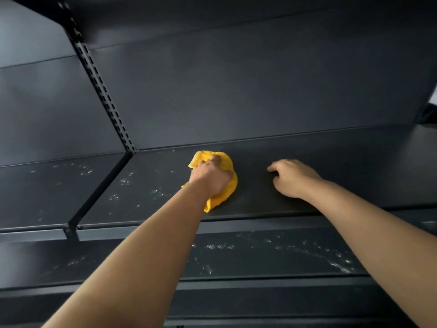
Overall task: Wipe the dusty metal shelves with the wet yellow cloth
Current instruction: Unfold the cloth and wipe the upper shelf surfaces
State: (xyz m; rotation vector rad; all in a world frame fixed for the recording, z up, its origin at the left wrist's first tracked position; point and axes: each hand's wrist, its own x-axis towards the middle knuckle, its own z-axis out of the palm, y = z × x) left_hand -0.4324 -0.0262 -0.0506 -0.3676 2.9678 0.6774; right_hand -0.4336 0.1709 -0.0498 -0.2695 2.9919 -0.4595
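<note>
While our left hand (211, 177) presses the bunched yellow cloth (223, 183) onto the upper metal shelf (272, 197), its grip closed around the fabric, our right hand (292, 177) rests with fingers loosely curled and holding nothing on the same shelf, just at three o'clock of the cloth. The cloth sits mid-shelf, with a tail trailing toward six o'clock near the front lip. Pale dust speckles (142, 185) lie at nine o'clock of the cloth, and more mark the lower shelf (307, 254) at six o'clock. We judge the main risk to be smearing: a balled cloth touches little surface, so wet passes may drag dust into streaks rather than lift it. The corner by the slotted upright (104, 91) at ten o'clock and the dividing bracket (99, 190) could trap grime that we miss. Our bare right palm could print the area that looks wiped, and dirty water may drip over the lip onto the shelf below.
</note>
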